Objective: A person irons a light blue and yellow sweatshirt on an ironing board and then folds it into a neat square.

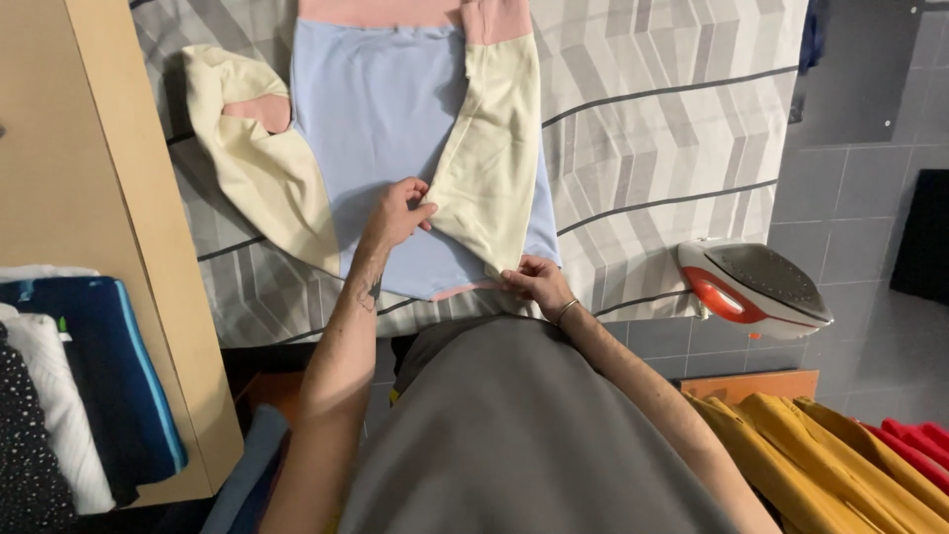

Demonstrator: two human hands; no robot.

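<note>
Grey floor tiles are seen on the right, and an ironing board (672,119) with a grey and white zigzag cover fills the upper middle of the head view. A sweatshirt (381,129) in pale blue, with cream sleeves and pink trim, is laid flat on the board, its hem at the near edge and its neck end cut off by the top of the picture.

One cream sleeve (494,158) is folded across the blue body toward the near edge. Its cuff end is pinched by the left hand (395,213), fingers pressed together around the fabric near the middle of the garment. The right hand (534,282) is closed on the pink hem at the near edge of the board, thumb and fingers gripping the cloth; a thin bracelet is worn on that wrist. The other cream sleeve (252,168) lies bunched toward the board's left edge.

An iron (756,287), white with a red band, is resting on its side at the near right corner of the board. Folded clothes (69,386) are stacked at lower left beside a wooden panel (89,178). Mustard and red garments (840,455) are piled at lower right.
</note>
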